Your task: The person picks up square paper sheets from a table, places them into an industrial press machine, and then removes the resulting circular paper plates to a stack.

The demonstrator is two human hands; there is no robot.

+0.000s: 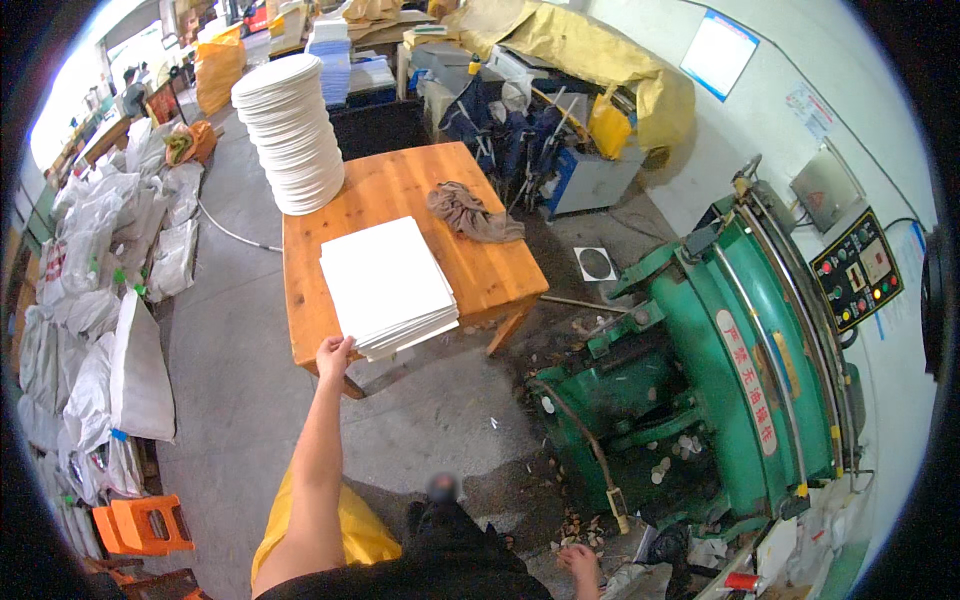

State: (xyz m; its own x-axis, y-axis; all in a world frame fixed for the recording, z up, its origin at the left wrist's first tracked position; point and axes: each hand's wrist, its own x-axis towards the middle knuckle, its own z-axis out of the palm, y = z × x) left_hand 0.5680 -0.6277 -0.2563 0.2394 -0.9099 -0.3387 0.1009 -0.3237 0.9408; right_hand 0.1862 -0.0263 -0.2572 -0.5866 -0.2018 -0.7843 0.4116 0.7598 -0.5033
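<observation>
Fingers and thumb of the left hand (335,354) are closed in a narrow pinch at the near left corner of the stack of white sheets (385,270); how many layers they hold, I cannot tell. The stack lies on the near part of the wooden bench (492,272), its near edge stepped and seeming to jut past the wood. With one corner alone gripped, a sharp pull could skew the layers, and the lower ones might slide off onto the floor (240,330). The right hand (580,563), loosely curled and apparently empty, hangs low at the near right, too far off to steady anything. On the far left corner, the tall column of white discs (287,140) leans a little; a knock to the bench could topple it. The brown cloth (468,212), bunched right of the sheets, might snag a sheet swung that way.
</observation>
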